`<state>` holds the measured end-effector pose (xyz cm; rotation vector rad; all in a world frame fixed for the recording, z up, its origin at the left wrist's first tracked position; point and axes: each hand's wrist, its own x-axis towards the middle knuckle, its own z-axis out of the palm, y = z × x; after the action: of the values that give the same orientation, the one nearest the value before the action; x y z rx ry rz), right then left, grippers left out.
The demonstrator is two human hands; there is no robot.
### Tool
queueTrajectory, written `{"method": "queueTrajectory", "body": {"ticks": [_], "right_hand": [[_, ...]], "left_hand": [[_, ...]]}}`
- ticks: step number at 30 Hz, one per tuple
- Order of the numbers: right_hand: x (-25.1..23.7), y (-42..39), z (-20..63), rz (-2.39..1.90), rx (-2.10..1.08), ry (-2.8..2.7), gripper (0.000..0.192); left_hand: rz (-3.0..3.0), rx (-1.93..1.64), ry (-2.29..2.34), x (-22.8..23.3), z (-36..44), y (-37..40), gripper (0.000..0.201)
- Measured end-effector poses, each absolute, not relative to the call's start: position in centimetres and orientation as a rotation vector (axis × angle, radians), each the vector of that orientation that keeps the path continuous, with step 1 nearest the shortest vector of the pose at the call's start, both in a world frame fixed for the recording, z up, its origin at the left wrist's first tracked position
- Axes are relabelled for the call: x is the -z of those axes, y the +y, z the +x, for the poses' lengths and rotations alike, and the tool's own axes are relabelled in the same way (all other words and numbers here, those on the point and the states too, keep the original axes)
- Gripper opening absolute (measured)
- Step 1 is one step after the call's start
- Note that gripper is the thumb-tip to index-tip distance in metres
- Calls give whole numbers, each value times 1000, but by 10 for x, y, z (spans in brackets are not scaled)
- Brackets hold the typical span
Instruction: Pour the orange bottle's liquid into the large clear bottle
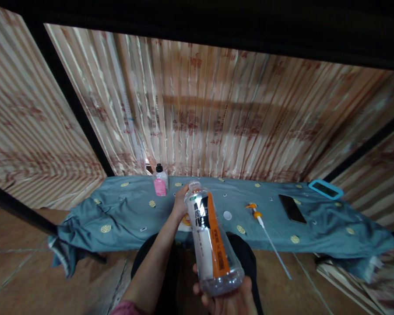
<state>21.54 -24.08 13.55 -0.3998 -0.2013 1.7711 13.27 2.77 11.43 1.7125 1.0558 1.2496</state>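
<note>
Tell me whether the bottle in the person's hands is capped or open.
Open. The clear bottle shows a bare neck with no cap; a small white cap lies apart on the blue cloth. Right hand holds its base, left hand near its neck.

Looks like a home, likely a bedroom or curtained-off sleeping corner. Cues: low bed covered with a rumpled teal sheet with yellow round motifs [124, 210], striped beige-and-red satin curtain [216, 113] hanging behind it on dark frame bars [72, 100], brown tiled floor [52, 280]. Personal items on the bed: black smartphone [292, 208], teal-framed flat device [325, 189], small clear bottle with a pink label and black cap [160, 180], orange-and-white pump dispenser head with long tube [265, 232].
</note>
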Motion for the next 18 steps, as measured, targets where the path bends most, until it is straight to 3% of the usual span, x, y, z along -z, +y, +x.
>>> {"method": "queueTrajectory", "body": {"ticks": [18], "right_hand": [[-141, -243, 213, -442, -1710, -223, 62]], "left_hand": [[1795, -1244, 1048, -114, 130, 29, 11]]}}
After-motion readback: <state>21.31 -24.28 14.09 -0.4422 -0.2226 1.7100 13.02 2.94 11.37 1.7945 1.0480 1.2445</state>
